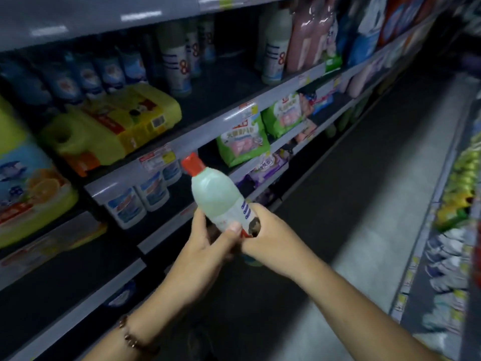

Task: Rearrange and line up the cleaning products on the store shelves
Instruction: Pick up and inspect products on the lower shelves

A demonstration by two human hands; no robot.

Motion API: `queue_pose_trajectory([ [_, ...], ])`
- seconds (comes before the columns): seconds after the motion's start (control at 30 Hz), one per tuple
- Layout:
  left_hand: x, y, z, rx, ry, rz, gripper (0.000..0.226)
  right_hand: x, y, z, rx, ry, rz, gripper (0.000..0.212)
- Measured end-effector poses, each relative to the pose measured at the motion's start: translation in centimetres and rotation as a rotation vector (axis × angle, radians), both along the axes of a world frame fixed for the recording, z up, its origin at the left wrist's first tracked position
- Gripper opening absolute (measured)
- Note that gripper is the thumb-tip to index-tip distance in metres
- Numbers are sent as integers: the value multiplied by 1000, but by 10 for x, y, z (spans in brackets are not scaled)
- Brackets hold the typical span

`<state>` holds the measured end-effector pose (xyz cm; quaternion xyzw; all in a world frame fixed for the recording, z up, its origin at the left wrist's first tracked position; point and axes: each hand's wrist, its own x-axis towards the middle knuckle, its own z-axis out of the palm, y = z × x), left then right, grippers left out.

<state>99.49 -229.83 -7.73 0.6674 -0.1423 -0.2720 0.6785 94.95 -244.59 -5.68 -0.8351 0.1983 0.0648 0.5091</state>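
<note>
A pale green bottle with a red cap [217, 195] is held in the air in front of the shelves, its cap pointing up and to the left. My left hand [205, 246] grips its lower part, thumb across the label. My right hand [265, 235] wraps round the bottle's base from the right. Similar white bottles with blue labels [179, 66] stand on the upper shelf, some further back. A yellow jug [112, 126] lies on its side on that shelf.
White tubs [141, 196] stand on the shelf below, behind a price rail [197, 136]. Green refill bags [243, 142] sit to their right. The grey aisle floor [364, 204] runs ahead, with another product shelf [453, 230] on the right.
</note>
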Motion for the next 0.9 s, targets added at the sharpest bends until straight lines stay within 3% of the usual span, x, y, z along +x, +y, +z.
queue_pose_trajectory([
  [0.2, 68, -34, 2, -72, 80, 11, 55, 53, -26, 9, -38, -31, -20, 51],
  [0.3, 103, -45, 6, -99, 82, 36, 52, 74, -32, 5, -36, -89, -43, 75],
  [0.4, 130, -62, 11, -91, 48, 0, 20, 94, -42, 1, -119, -142, -15, 92],
  [0.47, 144, -75, 16, -89, 47, -35, 20, 108, -56, 2, -108, -177, -21, 87],
  [0.63, 176, -115, 22, -34, -84, 10, 52, 154, -112, 2, -1, -276, -6, 64],
  [0.77, 191, -169, 25, 8, -184, 206, 49, 193, -171, 1, 165, -278, 72, 59],
  [0.9, 206, -231, 30, 68, -210, 330, 44, 227, -228, -3, 204, -310, 124, 61],
])
